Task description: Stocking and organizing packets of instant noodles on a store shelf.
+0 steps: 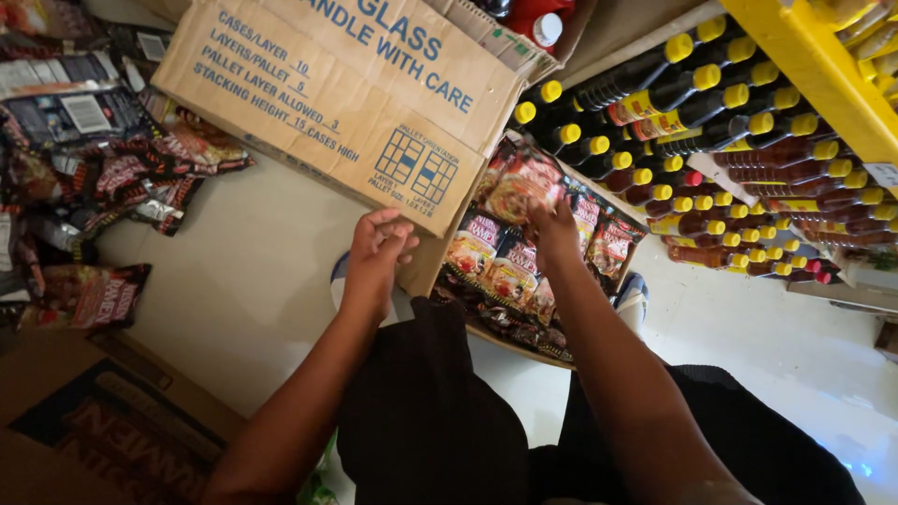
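Right fingers (pixel 541 213) curled shut over the top edge of a noodle packet (pixel 520 184), pinching it above the open box (pixel 625 271). Right hand (pixel 554 231) raised over the rows of packets (pixel 496 266) standing on edge inside. Left fingers (pixel 393 229) loosely bent, half open, holding nothing, resting at the lower corner of the big carton (pixel 355 103).

Packet in the pinch: probably light, crinkly and slick in its plastic film, with a brittle block inside that would crack under a hard squeeze. Best taken by the sealed top seam or flat across both faces, not crushed at the middle.

Further out: box sitting on the pale floor (pixel 243 281) between the knees, carton leaning just left of it. Rows of dark bottles (pixel 711 140) with yellow caps lying on the shelf at right, under a yellow rail (pixel 814 65). Loose packets (pixel 140 173) scattered in a heap at far left, well apart from both hands. Another flattened carton (pixel 84 421) at lower left.
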